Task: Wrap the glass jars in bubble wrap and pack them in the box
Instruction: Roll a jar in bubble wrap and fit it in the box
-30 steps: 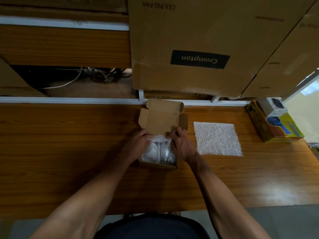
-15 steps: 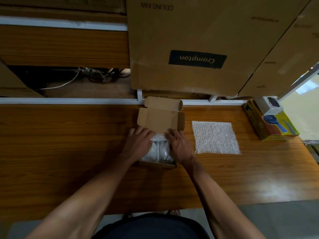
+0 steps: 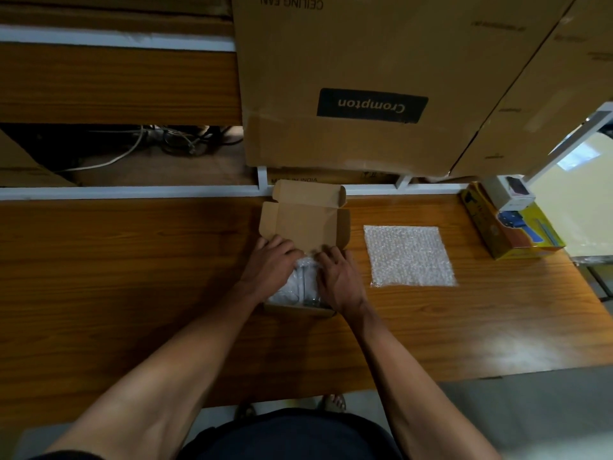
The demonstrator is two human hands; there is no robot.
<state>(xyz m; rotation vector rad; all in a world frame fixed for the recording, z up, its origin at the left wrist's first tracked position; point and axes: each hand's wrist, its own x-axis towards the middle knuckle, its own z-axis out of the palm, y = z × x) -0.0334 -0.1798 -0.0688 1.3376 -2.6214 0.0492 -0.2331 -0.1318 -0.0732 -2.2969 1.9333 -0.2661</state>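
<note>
Both hands have slid further over the wrapped jars since earlier; left hand and right hand lie flat-fingered, pressing them into the box on the table. Glass, fragile, cushioned, slick wrap: hold by sides

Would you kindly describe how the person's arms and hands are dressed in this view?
Both forearms are bare up to the bottom of the frame, with no sleeve showing. The left hand and right hand carry no gloves, and no watch, ring or bracelet shows on the wrists or fingers.
</note>
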